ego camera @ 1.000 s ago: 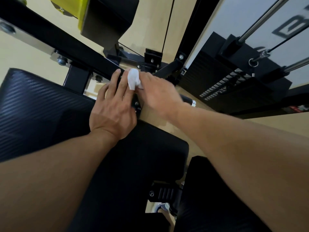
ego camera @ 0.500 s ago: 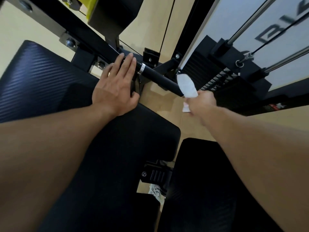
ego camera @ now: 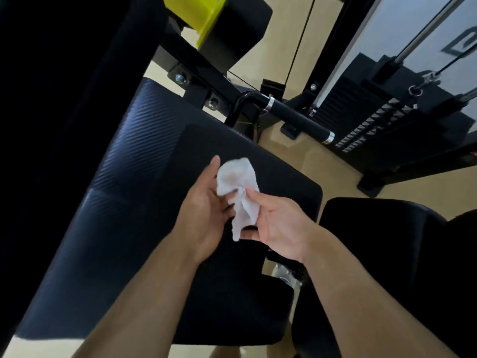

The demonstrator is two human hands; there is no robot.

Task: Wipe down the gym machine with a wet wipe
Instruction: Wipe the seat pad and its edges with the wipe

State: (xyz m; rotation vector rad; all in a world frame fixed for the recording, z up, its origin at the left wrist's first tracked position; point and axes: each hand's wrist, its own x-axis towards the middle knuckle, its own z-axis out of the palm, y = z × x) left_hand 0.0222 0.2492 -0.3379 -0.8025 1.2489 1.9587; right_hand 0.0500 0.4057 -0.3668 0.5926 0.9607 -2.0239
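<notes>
A: What do you have closest to you?

B: Your two forearms come in from the bottom edge and meet over the black seat pad (ego camera: 144,192). Your right hand (ego camera: 280,226) is turned palm up, and its thumb and fingers pinch the white wet wipe (ego camera: 240,192), which is crumpled and hangs down a little between both hands.

A: And your left hand?

B: Your left hand (ego camera: 204,210) is just beside the wipe, on its left. The thumb points up along the edge of the wipe and the fingers are bent in under the cloth. They touch the wipe, but I cannot tell if they really grip it, because the cloth hides the fingertips and the picture is a little blurred there.

A: Does the wipe touch the machine?

B: No. You hold it in the air above the pad, apart from it.

A: What is further away?

B: To your right is a second black pad (ego camera: 387,254). Beyond the seat pad is the black handle bar (ego camera: 296,116) with a silver ring at each end of its grip, fixed to the black frame (ego camera: 206,71). To the right of it, far, stands the weight stack (ego camera: 374,125) with its steel guide rods (ego camera: 438,24). At the top is a yellow part (ego camera: 198,14) on the frame, and the floor (ego camera: 309,161) is a light wood colour.
</notes>
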